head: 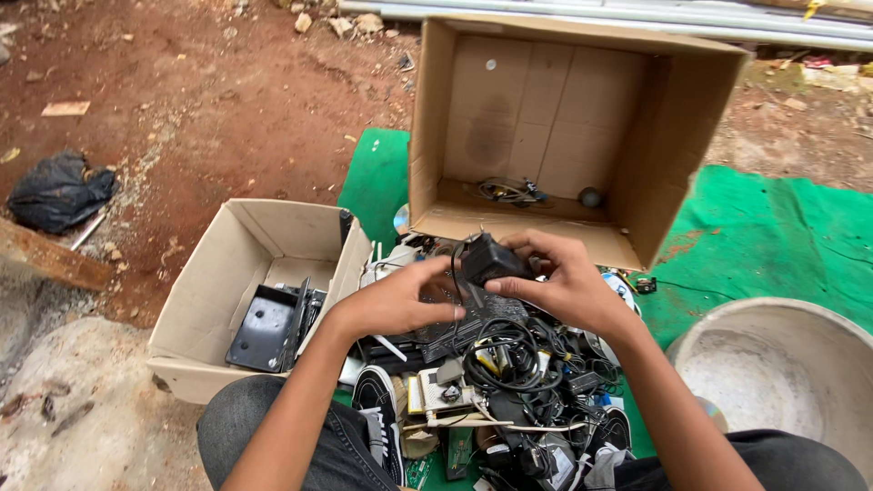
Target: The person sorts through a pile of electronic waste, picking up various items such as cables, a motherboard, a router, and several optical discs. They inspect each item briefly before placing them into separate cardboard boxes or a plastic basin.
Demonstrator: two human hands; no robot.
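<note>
My right hand (566, 284) and my left hand (400, 300) meet over a pile of electronic scrap (496, 382). Between them sits a small black power adapter (492, 259), with the right fingers curled over its top and side. The left fingers touch its trailing black cord (459, 282) and its lower left edge. The pile below holds tangled black cables, circuit boards and plugs on a green cloth (773, 236).
A large cardboard box (691, 118) lies on its side behind the pile, with a cable and a small ball inside. A smaller open carton (205, 309) at left holds flat black metal parts. A pale round basin (782, 382) stands at lower right. A black bag (59, 189) lies on red dirt.
</note>
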